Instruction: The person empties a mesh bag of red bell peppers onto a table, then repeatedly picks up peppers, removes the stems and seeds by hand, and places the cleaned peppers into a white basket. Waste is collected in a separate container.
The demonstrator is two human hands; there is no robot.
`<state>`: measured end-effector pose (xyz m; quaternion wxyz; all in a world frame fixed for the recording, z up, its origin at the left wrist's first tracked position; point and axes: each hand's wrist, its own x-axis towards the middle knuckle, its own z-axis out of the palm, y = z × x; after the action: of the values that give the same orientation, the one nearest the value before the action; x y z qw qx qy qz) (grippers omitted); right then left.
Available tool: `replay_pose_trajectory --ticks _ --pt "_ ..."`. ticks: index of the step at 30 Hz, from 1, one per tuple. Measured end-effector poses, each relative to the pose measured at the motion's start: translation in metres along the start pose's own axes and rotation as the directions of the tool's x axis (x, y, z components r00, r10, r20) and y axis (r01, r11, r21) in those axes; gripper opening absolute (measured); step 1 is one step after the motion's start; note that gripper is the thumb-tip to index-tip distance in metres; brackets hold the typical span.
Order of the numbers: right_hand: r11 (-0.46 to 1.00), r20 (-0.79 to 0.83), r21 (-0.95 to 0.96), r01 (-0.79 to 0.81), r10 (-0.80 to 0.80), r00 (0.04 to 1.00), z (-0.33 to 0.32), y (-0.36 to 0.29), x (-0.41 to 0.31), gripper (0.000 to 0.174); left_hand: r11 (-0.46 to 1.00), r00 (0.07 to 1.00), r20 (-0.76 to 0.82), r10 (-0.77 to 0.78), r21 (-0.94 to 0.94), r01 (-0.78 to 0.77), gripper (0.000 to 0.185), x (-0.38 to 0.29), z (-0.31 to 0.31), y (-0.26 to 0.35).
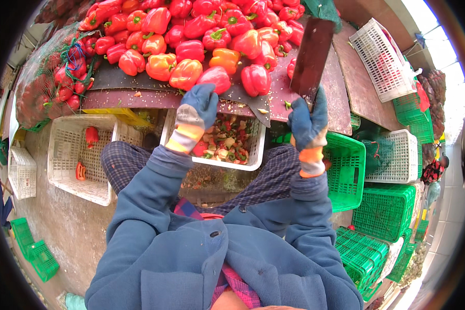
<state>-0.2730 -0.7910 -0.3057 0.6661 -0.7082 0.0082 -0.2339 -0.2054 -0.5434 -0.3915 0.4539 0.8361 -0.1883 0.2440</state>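
Observation:
My left hand [197, 106], in a blue-coated work glove with an orange and white cuff, is at the near side of a red bell pepper [216, 79]. The glove overlaps the pepper's lower edge, and whether the fingers grip it is hidden. In my right hand [308, 118], gloved alike, is the handle of a cleaver [313, 54], its broad rectangular blade pointing away from me. Many red and orange bell peppers [188, 50] are heaped on the worktop [135, 97] beyond my hands. One more red pepper [255, 80] lies between the left hand and the blade.
Below the worktop edge, a white crate [252, 164] holds pepper scraps. A white crate [79, 190] at left contains red pieces. Green crates [347, 170] stand at right. A net sack of peppers [50, 85] leans at left. Another person [434, 170] is far right.

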Motion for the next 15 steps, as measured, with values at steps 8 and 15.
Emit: replay_pose_trajectory --ticks 8,15 --pt "0.768 0.127 -0.432 -0.473 0.571 0.811 0.03 0.067 0.017 0.061 0.907 0.968 0.218 -0.123 0.422 0.02 0.049 0.04 0.016 -0.025" --pt "0.969 0.011 0.051 -0.242 0.242 0.97 0.048 -0.038 -0.006 0.069 0.881 0.853 0.357 -0.38 0.422 0.215 0.049 0.058 0.006 -0.024"
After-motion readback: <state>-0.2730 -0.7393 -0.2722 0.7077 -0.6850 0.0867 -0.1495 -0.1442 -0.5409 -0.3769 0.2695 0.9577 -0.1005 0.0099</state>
